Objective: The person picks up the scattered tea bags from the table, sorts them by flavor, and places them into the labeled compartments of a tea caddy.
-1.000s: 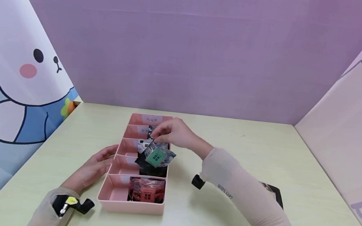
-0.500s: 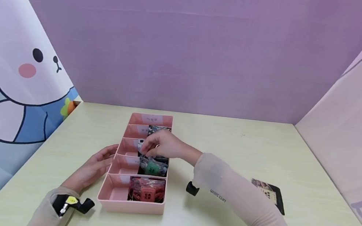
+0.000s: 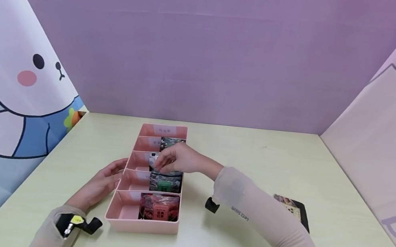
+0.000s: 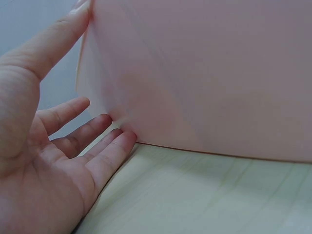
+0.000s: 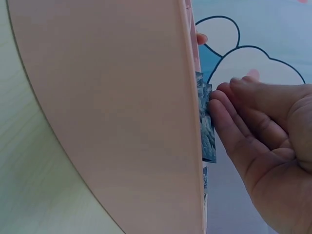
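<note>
A pink divided box [image 3: 141, 226] stands lengthwise on the table, with a row of compartments. My right hand [image 3: 185, 158] hovers over its middle, thumb and fingers close together at the top edge of a dark sachet with a green label [image 3: 165, 186], which lies in the second compartment from the front. In the right wrist view, fingertips meet the side of a sachet [image 5: 206, 126] that sticks up above the rim. My left hand [image 3: 102, 184] rests against the box's left side; in the left wrist view its thumb is at the upper edge and the loose fingers touch the wall lower down.
A red sachet [image 3: 159, 209] fills the front compartment. Other dark sachets [image 3: 172, 142] sit in compartments farther back, and the rearmost one shows a pale label [image 3: 165, 130]. A black sachet [image 3: 292, 208] lies on the table at the right, beside my forearm.
The green-labelled sachet, held up and tilted a second ago, has gone down into its compartment and now lies flatter. My right hand has lowered with it. My left hand stays in place.
</note>
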`<state>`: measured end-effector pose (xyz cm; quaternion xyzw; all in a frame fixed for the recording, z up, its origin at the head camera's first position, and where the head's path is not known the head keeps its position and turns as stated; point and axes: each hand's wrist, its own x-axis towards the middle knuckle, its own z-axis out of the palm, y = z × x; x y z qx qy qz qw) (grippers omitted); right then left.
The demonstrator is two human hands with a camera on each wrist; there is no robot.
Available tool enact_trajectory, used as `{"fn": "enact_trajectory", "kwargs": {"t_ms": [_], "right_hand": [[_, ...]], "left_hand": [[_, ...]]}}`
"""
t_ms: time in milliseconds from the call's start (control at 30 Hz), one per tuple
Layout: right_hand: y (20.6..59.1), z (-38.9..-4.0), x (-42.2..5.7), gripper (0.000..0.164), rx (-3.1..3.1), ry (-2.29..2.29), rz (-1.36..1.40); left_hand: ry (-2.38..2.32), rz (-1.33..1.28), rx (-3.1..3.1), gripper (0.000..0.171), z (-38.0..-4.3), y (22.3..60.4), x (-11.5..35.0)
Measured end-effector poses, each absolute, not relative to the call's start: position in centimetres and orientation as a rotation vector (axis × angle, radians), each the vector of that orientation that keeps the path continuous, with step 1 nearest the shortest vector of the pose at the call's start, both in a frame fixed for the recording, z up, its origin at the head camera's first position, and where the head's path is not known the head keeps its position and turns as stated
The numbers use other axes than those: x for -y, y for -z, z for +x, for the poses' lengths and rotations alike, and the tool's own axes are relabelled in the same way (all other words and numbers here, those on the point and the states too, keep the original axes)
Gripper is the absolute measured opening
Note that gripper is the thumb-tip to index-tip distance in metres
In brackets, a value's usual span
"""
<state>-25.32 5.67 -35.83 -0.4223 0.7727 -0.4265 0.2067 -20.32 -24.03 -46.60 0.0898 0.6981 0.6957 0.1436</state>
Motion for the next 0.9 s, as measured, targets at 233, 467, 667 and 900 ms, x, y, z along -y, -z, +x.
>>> {"fn": "enact_trajectory", "kwargs": {"t_ms": [233,467,667,900], "right_hand": [[35.8,-25.2,-6.2,0.017,-2.174,1.191,-1.207],[35.9,-24.4,-7.4,0.016,-2.151,1.244,-1.181],[35.8,-24.1,-9.4,0.017,-2.15,1.34,-1.122],[35.2,-24.2,-12.6,0.018,-2.188,1.421,-1.06]], "left_hand": [[-2.013,0.266,-2.002,0.062,-20.4,46.6,24.1],[-2.014,0.261,-2.004,0.062,-20.3,46.5,24.0],[-2.012,0.247,-2.008,0.063,-20.2,46.4,24.0],[-1.996,0.235,-2.022,0.063,-20.2,46.3,23.9]]}}
